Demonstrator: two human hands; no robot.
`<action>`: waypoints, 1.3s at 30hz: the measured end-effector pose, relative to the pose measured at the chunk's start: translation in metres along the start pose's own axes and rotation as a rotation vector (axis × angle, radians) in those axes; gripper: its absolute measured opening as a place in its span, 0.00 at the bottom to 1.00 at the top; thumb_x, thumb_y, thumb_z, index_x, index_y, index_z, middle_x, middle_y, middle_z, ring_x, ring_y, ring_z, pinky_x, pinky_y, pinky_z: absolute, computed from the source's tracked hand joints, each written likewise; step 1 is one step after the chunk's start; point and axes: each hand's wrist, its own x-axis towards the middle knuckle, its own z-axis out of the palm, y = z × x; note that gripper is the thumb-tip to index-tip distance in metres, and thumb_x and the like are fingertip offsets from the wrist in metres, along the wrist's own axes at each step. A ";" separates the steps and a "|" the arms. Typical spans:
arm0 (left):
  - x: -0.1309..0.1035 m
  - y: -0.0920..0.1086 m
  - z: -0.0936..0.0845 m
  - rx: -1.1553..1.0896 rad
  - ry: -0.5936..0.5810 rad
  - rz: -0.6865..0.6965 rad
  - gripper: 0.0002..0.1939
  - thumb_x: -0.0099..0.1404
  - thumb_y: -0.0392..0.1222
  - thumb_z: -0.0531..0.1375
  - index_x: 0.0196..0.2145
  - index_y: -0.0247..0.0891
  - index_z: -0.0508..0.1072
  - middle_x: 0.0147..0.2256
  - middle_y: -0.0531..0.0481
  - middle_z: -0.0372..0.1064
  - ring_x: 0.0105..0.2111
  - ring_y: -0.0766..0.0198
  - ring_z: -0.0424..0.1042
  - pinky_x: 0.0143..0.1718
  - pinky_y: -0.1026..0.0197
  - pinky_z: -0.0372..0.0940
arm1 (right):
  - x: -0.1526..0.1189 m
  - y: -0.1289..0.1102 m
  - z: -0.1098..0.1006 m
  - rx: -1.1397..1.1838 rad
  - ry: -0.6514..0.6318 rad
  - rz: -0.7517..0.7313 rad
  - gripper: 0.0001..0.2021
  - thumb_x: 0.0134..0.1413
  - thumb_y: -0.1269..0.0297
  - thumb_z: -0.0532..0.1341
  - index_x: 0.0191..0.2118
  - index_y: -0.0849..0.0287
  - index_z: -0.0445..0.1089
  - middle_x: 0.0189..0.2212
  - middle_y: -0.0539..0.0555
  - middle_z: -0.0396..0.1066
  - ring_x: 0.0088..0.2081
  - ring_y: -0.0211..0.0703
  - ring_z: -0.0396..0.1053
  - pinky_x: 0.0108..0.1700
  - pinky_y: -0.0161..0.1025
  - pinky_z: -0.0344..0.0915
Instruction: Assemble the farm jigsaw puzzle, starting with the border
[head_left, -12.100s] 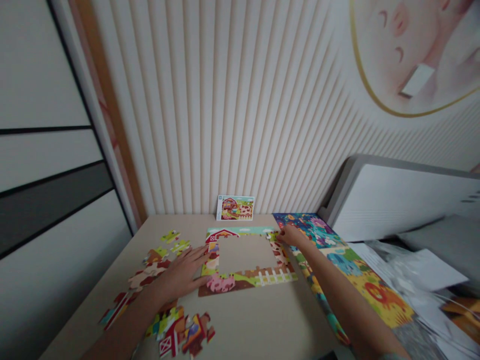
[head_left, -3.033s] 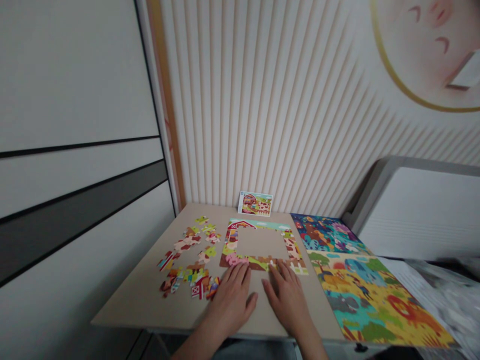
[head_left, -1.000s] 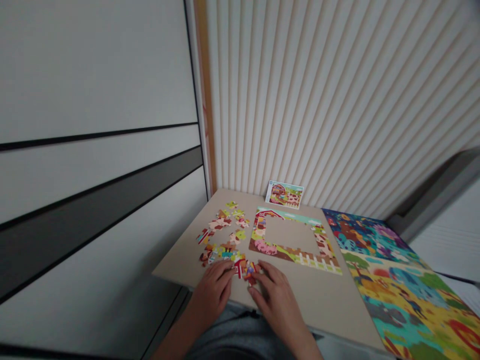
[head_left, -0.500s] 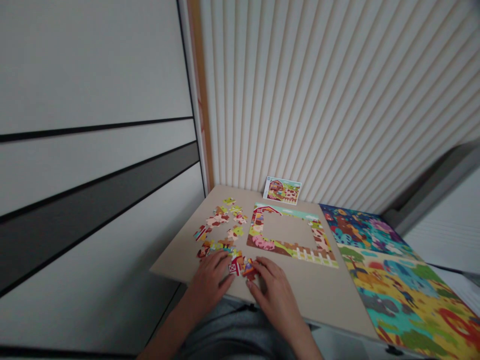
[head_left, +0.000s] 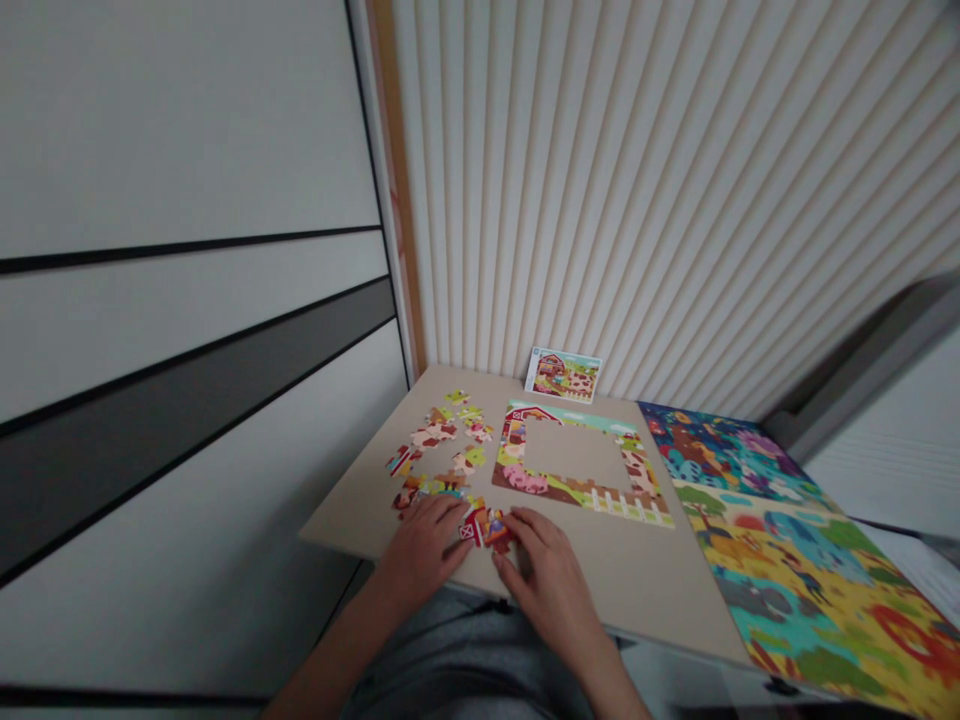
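Observation:
Near the table's front edge my left hand (head_left: pixel 421 545) is closed on a red barn puzzle piece (head_left: pixel 472 527), its fingertips at the piece's left side. My right hand (head_left: pixel 546 562) pinches the right side of an orange and purple puzzle piece (head_left: pixel 496 530), which touches the barn piece. Loose puzzle pieces (head_left: pixel 433 434) lie beyond my left hand, some partly under its fingers. A rectangular puzzle border (head_left: pixel 551 499) with a bare middle lies farther back, showing a barn roof, pink pigs, a cow and a white fence.
A picture card (head_left: pixel 564 375) leans against the pleated wall (head_left: pixel 600 180) at the back of the table (head_left: pixel 637 590). Two finished puzzles, a dark blue one (head_left: pixel 720 455) and a yellow safari one (head_left: pixel 832 590), lie at the right. White panels (head_left: pixel 187 400) stand at the left.
The view has shifted slightly. My left hand has moved a little over the pieces, its fingers closer together. My right hand stays at the orange and purple piece.

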 end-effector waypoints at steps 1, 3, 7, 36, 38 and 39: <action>0.000 0.000 0.000 -0.002 0.001 0.004 0.21 0.66 0.44 0.62 0.56 0.42 0.70 0.52 0.44 0.71 0.53 0.51 0.69 0.57 0.44 0.63 | 0.000 0.000 0.000 0.002 -0.003 0.003 0.21 0.60 0.63 0.63 0.59 0.51 0.69 0.58 0.58 0.67 0.59 0.53 0.65 0.62 0.53 0.62; 0.001 0.000 -0.001 -0.006 -0.001 0.009 0.21 0.66 0.43 0.61 0.57 0.42 0.69 0.53 0.44 0.71 0.55 0.52 0.68 0.58 0.45 0.62 | 0.000 -0.001 -0.001 0.007 -0.008 0.008 0.22 0.59 0.63 0.63 0.59 0.52 0.68 0.58 0.57 0.67 0.59 0.53 0.65 0.62 0.53 0.62; 0.002 -0.001 -0.004 0.002 -0.018 0.028 0.22 0.67 0.44 0.61 0.57 0.41 0.69 0.54 0.44 0.72 0.55 0.53 0.69 0.59 0.47 0.61 | 0.000 0.000 0.000 0.032 0.002 0.011 0.22 0.59 0.64 0.63 0.59 0.52 0.69 0.58 0.58 0.67 0.58 0.53 0.65 0.62 0.53 0.62; 0.054 0.008 -0.019 -0.103 0.134 0.431 0.21 0.75 0.33 0.47 0.60 0.40 0.67 0.55 0.44 0.72 0.55 0.62 0.72 0.58 0.58 0.68 | 0.076 0.020 -0.059 0.694 -0.309 0.154 0.21 0.60 0.47 0.61 0.48 0.57 0.77 0.38 0.53 0.78 0.34 0.41 0.72 0.37 0.36 0.68; 0.093 0.010 -0.021 -0.168 0.101 0.471 0.20 0.75 0.35 0.47 0.60 0.41 0.67 0.56 0.45 0.71 0.57 0.62 0.70 0.60 0.56 0.67 | 0.091 0.032 -0.071 0.740 -0.287 0.214 0.23 0.57 0.46 0.63 0.49 0.58 0.76 0.30 0.51 0.76 0.26 0.37 0.67 0.28 0.33 0.64; 0.113 0.010 -0.020 -0.207 0.092 0.447 0.20 0.75 0.36 0.47 0.60 0.42 0.68 0.58 0.45 0.69 0.59 0.62 0.68 0.61 0.55 0.65 | 0.102 0.040 -0.075 0.749 -0.232 0.245 0.24 0.55 0.45 0.64 0.49 0.59 0.76 0.27 0.49 0.74 0.23 0.36 0.64 0.25 0.32 0.61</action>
